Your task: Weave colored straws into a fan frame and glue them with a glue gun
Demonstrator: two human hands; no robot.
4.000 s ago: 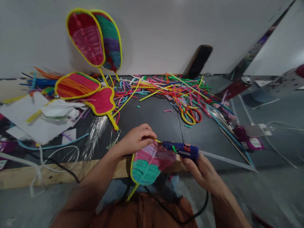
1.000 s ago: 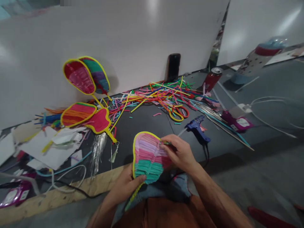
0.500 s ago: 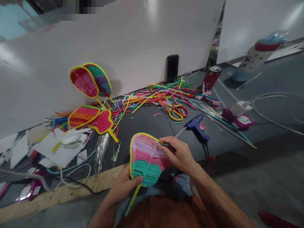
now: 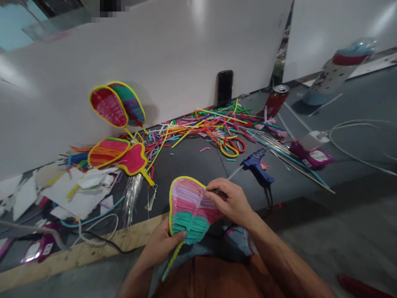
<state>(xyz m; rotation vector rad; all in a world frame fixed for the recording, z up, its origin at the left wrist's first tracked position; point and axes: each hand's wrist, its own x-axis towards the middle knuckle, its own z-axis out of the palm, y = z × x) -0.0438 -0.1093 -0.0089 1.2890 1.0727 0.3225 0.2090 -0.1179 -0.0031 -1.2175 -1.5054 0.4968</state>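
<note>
A fan-shaped piece made of pipe cleaners (image 4: pixel 189 215) is held in front of me, with pink, lilac and teal bands and a yellow edging. Its twisted yellow-green handle (image 4: pixel 172 261) points down towards my lap. My left hand (image 4: pixel 166 242) grips the lower left of the fan beside the handle, thumb lying across the front. At the upper right edge my right hand (image 4: pixel 231 200) is closed in a pinch, its fingertips touching the fan's surface. Something small and dark shows under those fingers; I cannot make out what it is.
A blue glue gun (image 4: pixel 258 166) lies right of the fan, near scissors (image 4: pixel 231 148) and a heap of pipe cleaners (image 4: pixel 201 124). Finished fans (image 4: pixel 108 106) stand at the left above paper scraps (image 4: pixel 83 190). A phone (image 4: pixel 225 88), can (image 4: pixel 277 100) and bottle (image 4: pixel 335 74) stand farther back.
My right hand's fingertips have shifted slightly left and down on the fan's upper edge. The left hand keeps its grip, and the fan has barely moved.
</note>
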